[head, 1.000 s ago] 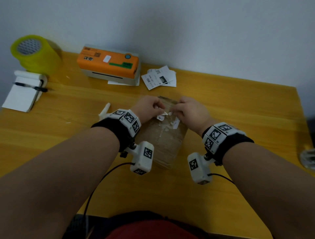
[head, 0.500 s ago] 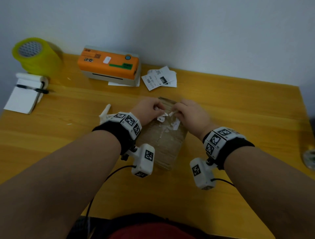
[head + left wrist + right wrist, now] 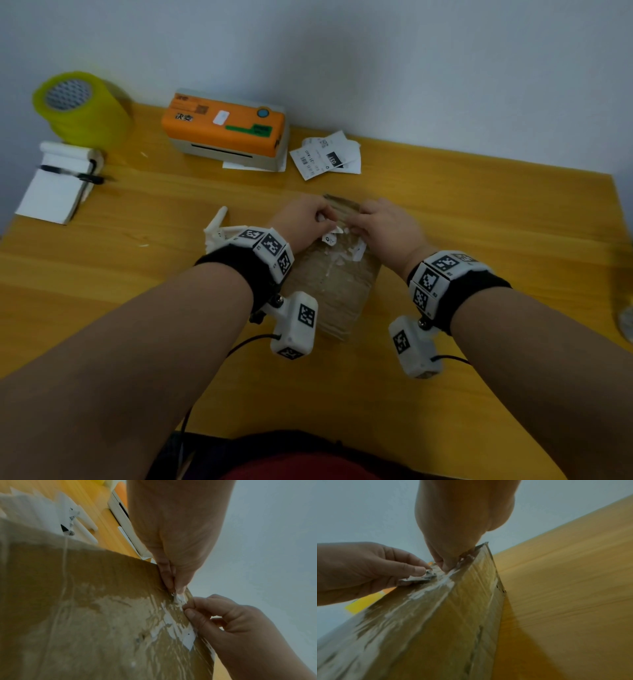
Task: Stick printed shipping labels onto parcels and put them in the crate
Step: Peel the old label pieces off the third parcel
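Observation:
A brown cardboard parcel (image 3: pixel 335 284) wrapped in clear tape lies at the table's middle, its top (image 3: pixel 85 601) streaked with white residue of a torn old label (image 3: pixel 358 253). My left hand (image 3: pixel 325 219) is at the far end of the top face. There it pinches a loose crumpled scrap of that torn label (image 3: pixel 419 578) between thumb and fingers. My right hand (image 3: pixel 356 226) faces it a finger's width away, thumb and forefinger (image 3: pixel 188 609) pinched on the torn label's edge at the box top (image 3: pixel 447 569). Fresh printed labels (image 3: pixel 325 156) lie behind the parcel.
An orange label printer (image 3: pixel 222 128) stands at the back, a yellow tape roll (image 3: pixel 80 106) and a notepad with a pen (image 3: pixel 54 185) at far left. Crumpled white paper (image 3: pixel 215 228) lies left of my left wrist. No crate shows in any view.
Both hands stay at the parcel's far end, picking at the same spot. The parcel has not moved.

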